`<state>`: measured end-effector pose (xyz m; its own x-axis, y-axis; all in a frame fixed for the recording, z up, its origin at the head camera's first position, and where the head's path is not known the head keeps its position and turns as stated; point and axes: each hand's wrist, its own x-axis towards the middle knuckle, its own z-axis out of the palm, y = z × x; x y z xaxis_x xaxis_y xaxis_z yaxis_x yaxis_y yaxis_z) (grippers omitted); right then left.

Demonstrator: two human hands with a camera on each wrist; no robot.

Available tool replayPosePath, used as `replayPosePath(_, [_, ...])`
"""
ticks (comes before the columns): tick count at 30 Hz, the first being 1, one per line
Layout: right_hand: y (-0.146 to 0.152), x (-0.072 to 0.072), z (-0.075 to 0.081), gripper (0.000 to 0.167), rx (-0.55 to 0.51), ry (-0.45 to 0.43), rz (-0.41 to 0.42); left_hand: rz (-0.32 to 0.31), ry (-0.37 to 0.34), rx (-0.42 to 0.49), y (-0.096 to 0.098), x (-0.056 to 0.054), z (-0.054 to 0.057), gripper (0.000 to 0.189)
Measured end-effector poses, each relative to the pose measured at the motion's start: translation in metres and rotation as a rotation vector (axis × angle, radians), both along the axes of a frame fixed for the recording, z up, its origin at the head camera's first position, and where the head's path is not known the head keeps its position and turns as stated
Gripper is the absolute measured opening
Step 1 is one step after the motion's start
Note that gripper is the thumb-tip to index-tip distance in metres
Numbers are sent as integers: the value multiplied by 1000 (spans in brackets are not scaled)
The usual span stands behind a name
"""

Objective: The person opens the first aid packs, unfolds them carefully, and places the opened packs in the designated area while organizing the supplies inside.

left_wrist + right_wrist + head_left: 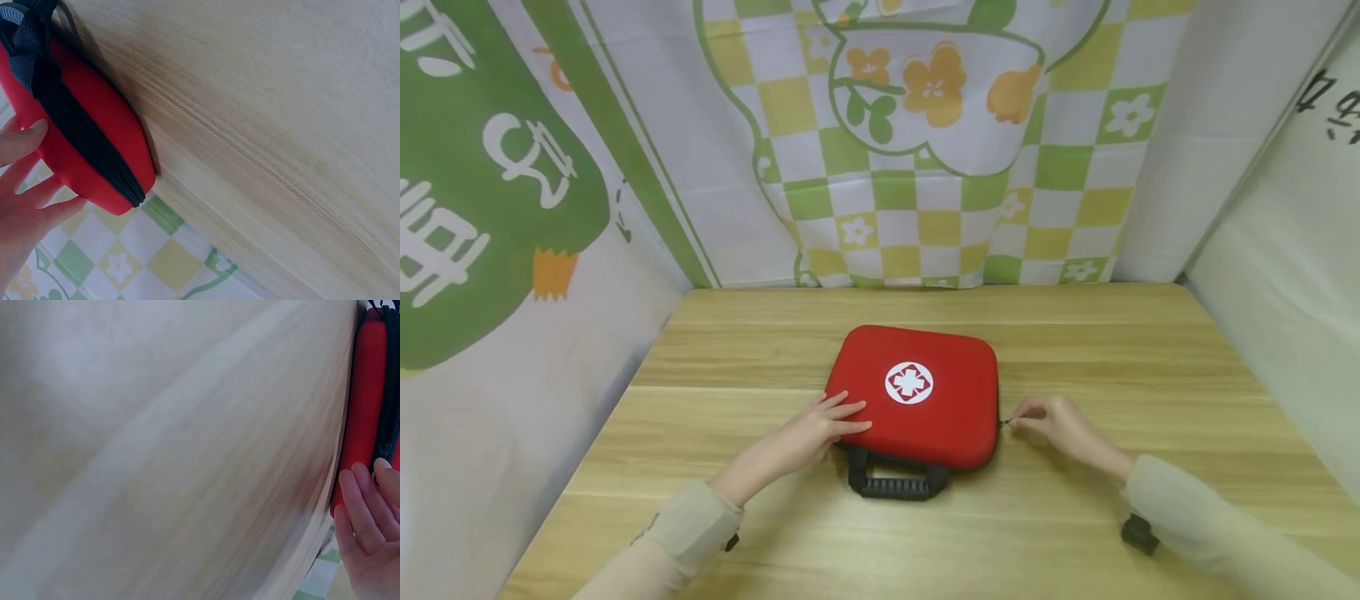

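A red first-aid case (936, 425) with a white cross emblem (909, 382) on its lid lies flat on the wooden table. Its black handle (897, 489) faces the person. My left hand (816, 427) rests with fingers spread on the lid's left side. In the left wrist view, a black zipper band (94, 144) runs along the case's side, beside the left thumb. At the right side of the case, my right hand (1063, 429) pinches the small zipper pull (1006, 422) between thumb and forefinger. In the right wrist view that pull is mostly hidden by the fingers (365, 509).
The wooden table (760, 333) extends around the case on all sides. A green-and-yellow checkered cloth (917, 217) hangs behind the far edge. White printed cloth walls (482, 450) stand left and right. Dark wrist devices (1139, 533) show at the sleeves.
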<state>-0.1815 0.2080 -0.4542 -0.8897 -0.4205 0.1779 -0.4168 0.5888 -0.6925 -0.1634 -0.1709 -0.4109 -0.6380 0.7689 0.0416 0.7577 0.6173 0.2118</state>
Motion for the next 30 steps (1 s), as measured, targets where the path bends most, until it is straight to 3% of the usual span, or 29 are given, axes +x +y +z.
replayPosePath(4, [1, 1, -2, 4, -33, -35, 30, 33, 1, -11, 3, 1, 2, 43])
replayPosePath(7, [0, 6, -2, 7, -93, -31, 68, 120, 23, -13, 13, 5, 6, 31])
replayPosePath(11, [-1, 13, -3, 8, -113, -33, 79, 245, 141, -34, 37, 15, 8, 20])
replayPosePath(14, [-3, 18, -2, 6, -72, -67, 66, 267, 232, -42, 59, 23, 9, 22])
replayPosePath(16, [-6, 22, 1, 4, -53, -73, 72, 258, 254, -33, 74, 27, 10, 25])
replayPosePath(24, [-22, 40, 2, 3, -66, -42, 135, 217, 183, -54, 116, 38, 9, 48])
replayPosePath(30, [-31, 47, 0, 4, -46, -55, 148, 267, 122, -206, 130, 49, -3, 72])
